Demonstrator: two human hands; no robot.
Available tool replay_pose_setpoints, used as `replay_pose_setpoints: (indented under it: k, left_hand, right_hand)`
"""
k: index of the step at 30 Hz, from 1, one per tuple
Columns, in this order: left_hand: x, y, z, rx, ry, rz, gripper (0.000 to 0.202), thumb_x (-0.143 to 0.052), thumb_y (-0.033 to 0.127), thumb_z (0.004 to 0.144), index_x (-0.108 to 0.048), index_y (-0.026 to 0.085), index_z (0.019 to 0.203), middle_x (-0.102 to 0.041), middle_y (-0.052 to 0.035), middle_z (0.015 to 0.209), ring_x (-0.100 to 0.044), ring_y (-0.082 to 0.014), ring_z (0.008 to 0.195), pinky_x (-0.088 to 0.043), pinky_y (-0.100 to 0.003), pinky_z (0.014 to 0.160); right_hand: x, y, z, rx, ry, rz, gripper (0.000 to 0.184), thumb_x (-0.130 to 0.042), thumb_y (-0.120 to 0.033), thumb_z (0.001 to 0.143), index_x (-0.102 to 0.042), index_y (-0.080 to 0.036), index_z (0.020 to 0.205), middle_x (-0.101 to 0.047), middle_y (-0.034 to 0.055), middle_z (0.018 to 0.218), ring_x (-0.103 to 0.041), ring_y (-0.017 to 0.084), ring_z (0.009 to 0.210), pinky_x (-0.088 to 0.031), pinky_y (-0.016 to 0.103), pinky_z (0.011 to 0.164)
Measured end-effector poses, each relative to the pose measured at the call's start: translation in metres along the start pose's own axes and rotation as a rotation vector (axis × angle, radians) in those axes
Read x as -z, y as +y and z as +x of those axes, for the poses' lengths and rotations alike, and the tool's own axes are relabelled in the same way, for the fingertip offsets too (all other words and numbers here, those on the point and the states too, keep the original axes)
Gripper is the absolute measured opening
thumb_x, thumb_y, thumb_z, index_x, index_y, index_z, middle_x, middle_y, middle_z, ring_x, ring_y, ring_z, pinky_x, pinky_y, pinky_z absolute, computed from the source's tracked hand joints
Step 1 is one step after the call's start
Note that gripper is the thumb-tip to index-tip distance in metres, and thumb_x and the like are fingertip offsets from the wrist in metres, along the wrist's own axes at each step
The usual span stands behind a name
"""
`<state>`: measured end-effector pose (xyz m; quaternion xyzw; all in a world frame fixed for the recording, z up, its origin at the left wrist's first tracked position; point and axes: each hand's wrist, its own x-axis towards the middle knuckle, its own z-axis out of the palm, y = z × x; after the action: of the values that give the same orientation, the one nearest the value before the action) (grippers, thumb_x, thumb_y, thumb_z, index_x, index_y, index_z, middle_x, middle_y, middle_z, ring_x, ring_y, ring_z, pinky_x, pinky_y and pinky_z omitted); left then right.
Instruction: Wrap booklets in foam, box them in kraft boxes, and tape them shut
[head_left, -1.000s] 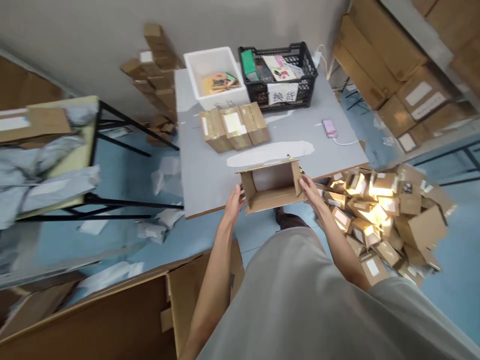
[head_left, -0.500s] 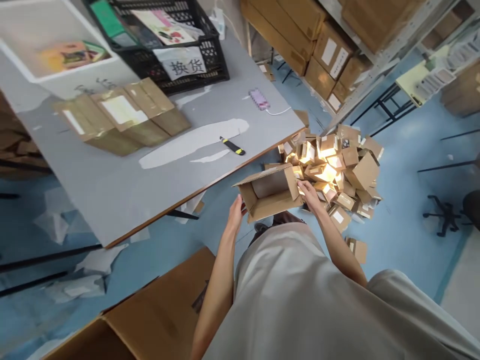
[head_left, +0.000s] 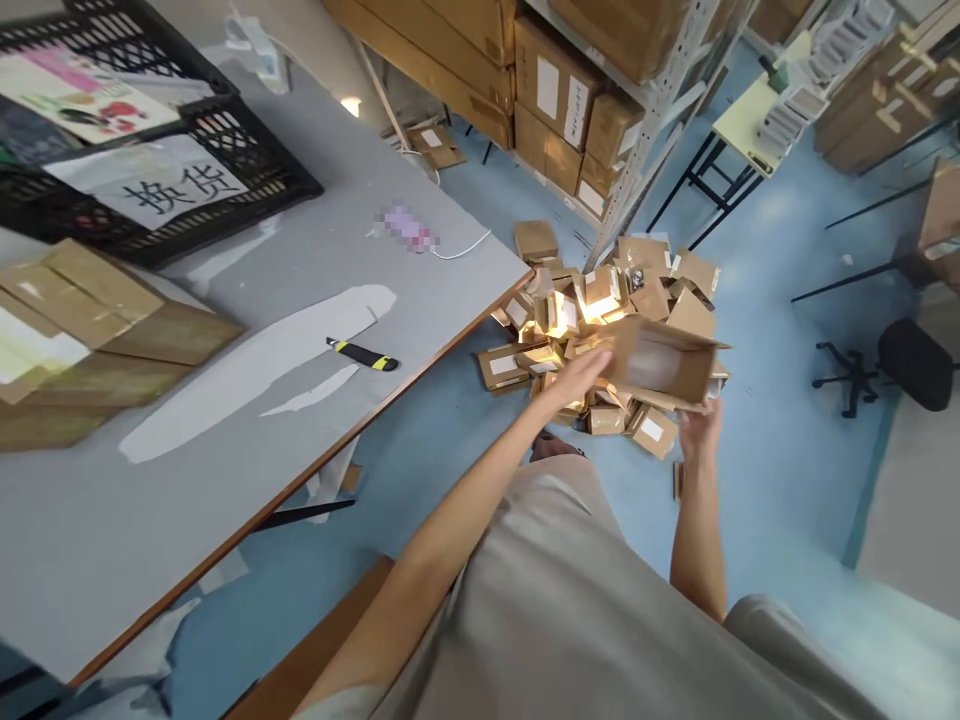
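Note:
An open brown cardboard box point(head_left: 660, 362) hangs in the air over a heap of small cardboard boxes point(head_left: 592, 300) on the blue floor. My right hand point(head_left: 699, 428) grips the box from below at its right end. My left hand point(head_left: 577, 375) lies with fingers stretched flat against the box's left side. The box and both hands are smeared by motion.
A grey table point(head_left: 315, 250) to the left carries a yellow-black utility knife point(head_left: 363, 354), flat brown boxes point(head_left: 90, 340), a black crate point(head_left: 150, 170) and a corded phone point(head_left: 409, 227). Metal shelving point(head_left: 637, 130) with big cartons stands behind the heap. An office chair point(head_left: 900, 365) is at right.
I have turned right, away from the table. The open box has moved from the table's edge out over the floor heap, with my left hand opening flat against its side.

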<state>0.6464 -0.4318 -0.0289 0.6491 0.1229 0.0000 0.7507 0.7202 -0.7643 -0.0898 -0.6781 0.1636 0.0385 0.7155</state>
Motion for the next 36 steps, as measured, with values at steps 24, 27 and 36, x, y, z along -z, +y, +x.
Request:
replay_pose_setpoints:
  k: [24, 27, 36]
  left_hand:
    - [0.220, -0.130, -0.248, 0.327, 1.150, -0.358, 0.053, -0.089, 0.042, 0.069, -0.082, 0.019, 0.116, -0.085, -0.0163, 0.123, -0.079, -0.0303, 0.109, -0.062, -0.048, 0.103]
    - [0.252, -0.138, -0.304, 0.282, 1.358, -0.489, 0.068, -0.096, 0.053, 0.064, -0.082, 0.019, 0.120, -0.083, -0.0182, 0.130, -0.079, -0.0302, 0.109, -0.062, -0.048, 0.102]
    - [0.427, -0.119, -0.410, 0.058, 1.453, -0.531, 0.066, -0.096, 0.056, 0.068, -0.082, 0.021, 0.122, -0.081, -0.0177, 0.138, -0.075, -0.0350, 0.130, -0.060, -0.050, 0.113]
  right_hand:
    - [-0.399, 0.146, -0.107, -0.592, -1.070, -0.447, 0.034, -0.090, -0.051, 0.082, -0.080, -0.024, 0.102, -0.089, 0.0096, 0.106, -0.086, 0.025, 0.094, -0.069, 0.036, 0.088]
    - [-0.468, 0.145, -0.164, -0.528, -1.219, -0.506, 0.036, -0.090, -0.052, 0.084, -0.081, -0.023, 0.102, -0.089, 0.0105, 0.106, -0.085, 0.024, 0.092, -0.067, 0.036, 0.088]
    - [-0.643, 0.135, -0.369, -0.354, -1.464, -0.576, 0.027, -0.084, -0.047, 0.092, -0.083, -0.024, 0.104, -0.089, 0.0083, 0.113, -0.083, 0.022, 0.099, -0.064, 0.032, 0.092]
